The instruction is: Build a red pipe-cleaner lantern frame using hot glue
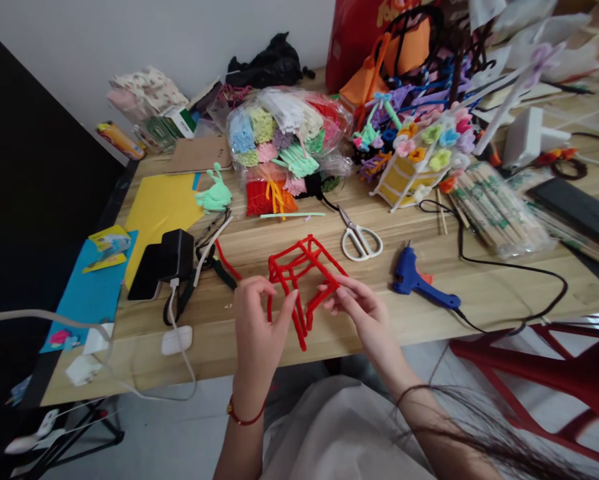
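A red pipe-cleaner frame [299, 268], box-shaped with legs pointing down toward me, is held over the front of the table. My right hand [359, 305] pinches its right corner between thumb and fingers. At the frame's left side is my left hand [260, 327], thumb and forefinger apart, with a red leg showing in the gap. Whether its fingertips touch the frame I cannot tell. White-handled scissors [361, 241] lie just beyond the frame. To the right rests a blue hot glue gun [413, 277]. A loose red pipe cleaner [226, 260] lies at the left.
Bagged pipe cleaners [284, 133] stand at the back, beside a flower-decorated yellow basket [414, 177]. Wooden sticks [499, 207] lie right. The glue gun's black cable [524, 268] loops over the table edge. A black charger [177, 257], phone [145, 272] and pliers [224, 273] lie left.
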Motion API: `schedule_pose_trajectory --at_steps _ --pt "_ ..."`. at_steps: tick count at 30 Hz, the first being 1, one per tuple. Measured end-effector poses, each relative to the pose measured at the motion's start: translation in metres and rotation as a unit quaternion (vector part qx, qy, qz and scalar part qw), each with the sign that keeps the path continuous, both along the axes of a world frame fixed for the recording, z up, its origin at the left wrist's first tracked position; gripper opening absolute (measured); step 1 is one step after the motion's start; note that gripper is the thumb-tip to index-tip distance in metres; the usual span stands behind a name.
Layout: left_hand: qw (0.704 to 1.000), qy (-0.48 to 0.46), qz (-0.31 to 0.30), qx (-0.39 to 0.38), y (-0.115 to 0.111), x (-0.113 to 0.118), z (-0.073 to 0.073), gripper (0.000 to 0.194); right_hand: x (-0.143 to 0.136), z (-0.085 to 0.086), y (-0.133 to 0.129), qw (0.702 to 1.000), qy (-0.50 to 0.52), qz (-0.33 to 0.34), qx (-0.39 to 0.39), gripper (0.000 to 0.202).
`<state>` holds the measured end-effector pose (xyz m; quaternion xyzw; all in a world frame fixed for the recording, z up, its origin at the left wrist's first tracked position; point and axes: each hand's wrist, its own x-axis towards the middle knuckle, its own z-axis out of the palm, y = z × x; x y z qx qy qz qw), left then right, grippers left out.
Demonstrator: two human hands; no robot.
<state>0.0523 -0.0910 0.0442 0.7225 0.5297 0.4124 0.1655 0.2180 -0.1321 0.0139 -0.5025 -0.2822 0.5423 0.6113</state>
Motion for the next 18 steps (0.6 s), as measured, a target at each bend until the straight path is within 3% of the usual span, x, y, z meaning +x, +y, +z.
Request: schedule_pose_trajectory --at_steps 3,5,8,12,15,17,18 --pt "0.991 0.102 -0.082 0.009 0.007 0.014 0.008 0.029 -0.002 0.001 0.000 1.000 -0.007 0.006 0.004 0.034" --pt "0.982 0.149 -0.117 -0.009 0.013 0.023 0.009 0.022 -0.004 0.000 -0.001 1.000 -0.018 0.004 0.011 0.033" --pt "0.977 0.152 -0.150 -0.015 0.020 0.030 0.008 0.015 -0.006 -0.001 -0.002 0.999 -0.028 -0.009 0.022 0.033" --pt "0.975 0.003 -0.215 -0.062 0.023 0.026 0.011 0.028 -0.006 -0.003 -0.002 0.999 -0.028 -0.010 0.020 0.031" --pt "0.924 -0.193 -0.289 -0.162 0.020 0.018 0.008 0.042 -0.005 -0.003 -0.002 1.000 -0.021 -0.013 0.019 0.031" --pt "0.894 -0.276 -0.287 -0.204 0.021 0.009 0.002 0.044 -0.004 -0.003 -0.001 0.999 -0.019 -0.018 0.020 0.032" --pt "0.901 -0.289 -0.256 -0.200 0.024 0.002 -0.001 0.044 -0.004 -0.002 -0.001 0.999 -0.021 -0.020 0.021 0.032"
